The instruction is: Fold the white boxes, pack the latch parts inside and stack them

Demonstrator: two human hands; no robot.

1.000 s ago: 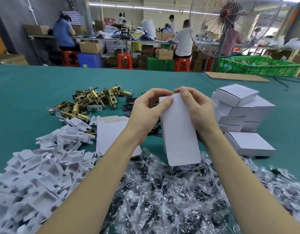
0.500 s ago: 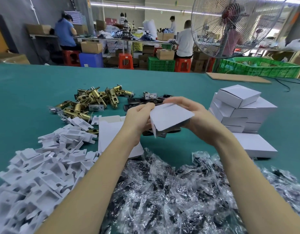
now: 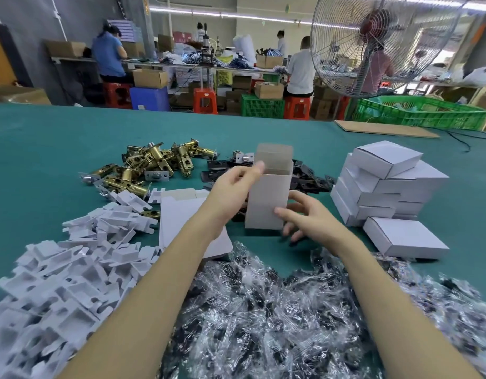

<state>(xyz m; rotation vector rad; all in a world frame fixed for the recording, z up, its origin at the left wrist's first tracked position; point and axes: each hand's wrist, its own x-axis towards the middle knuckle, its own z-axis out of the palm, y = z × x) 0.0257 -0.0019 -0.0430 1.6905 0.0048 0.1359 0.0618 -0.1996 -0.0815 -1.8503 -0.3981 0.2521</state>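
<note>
Head view: I've got the white box [image 3: 267, 199] standing upright on the bench [image 3: 45, 149], open end up with its top flap [image 3: 274, 154] raised, so parts can drop straight in. My left hand [image 3: 230, 191] steadies the upper left edge, fingers blurred, so I cannot tell how tightly they grip. My right hand [image 3: 304, 217] sits at the lower right corner, fingers spread and loose, bracing rather than clutching. Brass latches [image 3: 151, 162] and black plates [image 3: 310, 177] lie just behind, within easy reach. Finished boxes [image 3: 386, 181] are stacked on my right, out of the way.
</note>
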